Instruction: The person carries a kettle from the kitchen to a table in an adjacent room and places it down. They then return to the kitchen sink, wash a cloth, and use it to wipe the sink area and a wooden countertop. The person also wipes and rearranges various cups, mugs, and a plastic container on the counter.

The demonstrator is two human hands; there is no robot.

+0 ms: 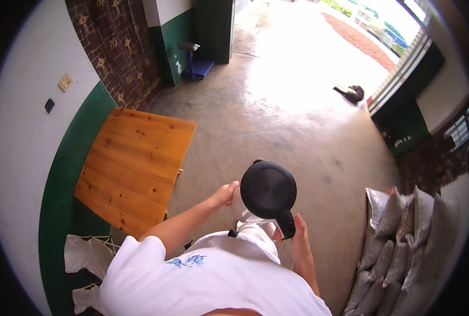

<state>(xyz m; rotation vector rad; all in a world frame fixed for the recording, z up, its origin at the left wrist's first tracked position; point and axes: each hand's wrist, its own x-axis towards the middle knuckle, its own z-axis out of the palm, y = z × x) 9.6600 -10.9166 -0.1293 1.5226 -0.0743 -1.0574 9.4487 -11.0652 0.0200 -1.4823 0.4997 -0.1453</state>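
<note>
An electric kettle (pixel 268 189) with a round black lid is held upright in front of my body, its spout pointing away and its black handle toward me. My right hand (pixel 297 234) is wrapped round the handle, the thumb along its right side and some fingers showing on its left. On the kettle's left side, my left hand (pixel 225 194) is closed, with its fingertips partly hidden by the kettle's edge. What those fingers grip, if anything, cannot be made out. The kettle's body below the lid is mostly hidden from above.
A wooden table (pixel 140 163) stands at the left by the green and white wall. Stacked pale sacks (pixel 397 242) line the right. White folding seats (pixel 87 255) are at lower left, a blue platform scale (pixel 197 67) farther off. A dark animal-like shape (pixel 354 93) lies near the bright doorway.
</note>
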